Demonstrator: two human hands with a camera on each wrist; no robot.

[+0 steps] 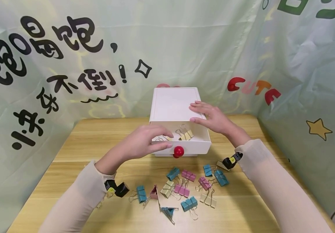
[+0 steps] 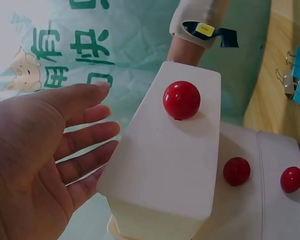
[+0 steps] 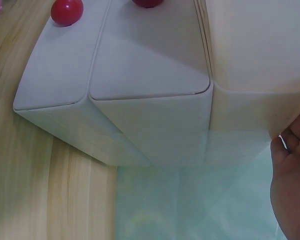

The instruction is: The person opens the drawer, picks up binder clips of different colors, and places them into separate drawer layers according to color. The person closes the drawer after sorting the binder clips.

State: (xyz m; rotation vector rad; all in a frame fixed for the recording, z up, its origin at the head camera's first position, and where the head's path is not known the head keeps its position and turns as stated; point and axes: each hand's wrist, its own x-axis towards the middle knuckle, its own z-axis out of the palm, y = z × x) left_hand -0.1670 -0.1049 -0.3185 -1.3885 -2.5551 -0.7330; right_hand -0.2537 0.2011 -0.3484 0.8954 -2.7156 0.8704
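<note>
On the worktop (image 1: 103, 139), a white drawer unit (image 1: 174, 103) stands with its top drawer (image 1: 195, 147) pulled out and cream binder clips (image 1: 186, 135) inside, while loose clips (image 1: 182, 191) of blue, pink and cream lie in front. The left hand (image 1: 144, 142) is at the drawer's left front, its grip slack and holding nothing, and the right hand (image 1: 212, 118) rests, fingers extended, at the unit's right top edge, likewise gripping nothing. Pushing the drawer in could jam a cream clip that sits too tall, and a hard tug might drag the unit forward if weakly braced.
</note>
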